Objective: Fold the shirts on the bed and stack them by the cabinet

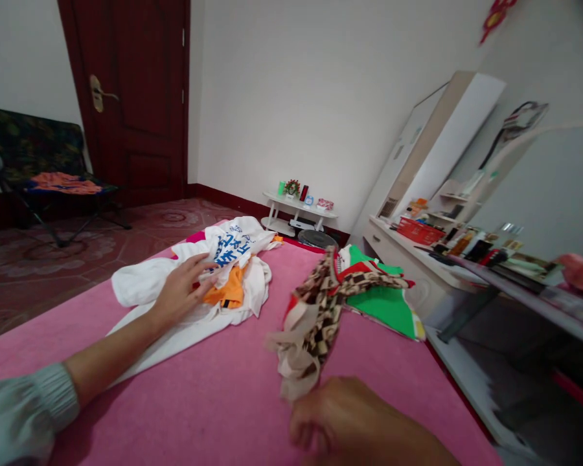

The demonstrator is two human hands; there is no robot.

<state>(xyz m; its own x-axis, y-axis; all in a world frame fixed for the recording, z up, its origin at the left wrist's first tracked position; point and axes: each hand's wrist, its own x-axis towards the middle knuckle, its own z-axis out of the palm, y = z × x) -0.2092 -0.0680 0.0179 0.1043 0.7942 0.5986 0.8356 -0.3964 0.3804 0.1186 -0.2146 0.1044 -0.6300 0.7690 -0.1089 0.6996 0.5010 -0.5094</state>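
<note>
On the pink bed cover [208,395], my left hand [182,291] rests with fingers stretched out over a white shirt [146,281] that has blue lettering. An orange piece of cloth [230,289] lies among its folds, just past my fingertips. My right hand [344,417] is at the near side, its fingers curled and slightly blurred, with nothing visible in them. Right beyond it is a brown-and-cream checked garment [323,317] with a pale ruffle [296,356]; the ruffle is smeared by motion. The checked garment partly covers a green garment [386,307] with red and white parts.
A dresser [408,252] with a red basket [418,231] and several bottles stands along the right, below a mirror. At the far wall is a low white table [298,204]. A folding chair [34,152] stands at left near the dark red door [136,97].
</note>
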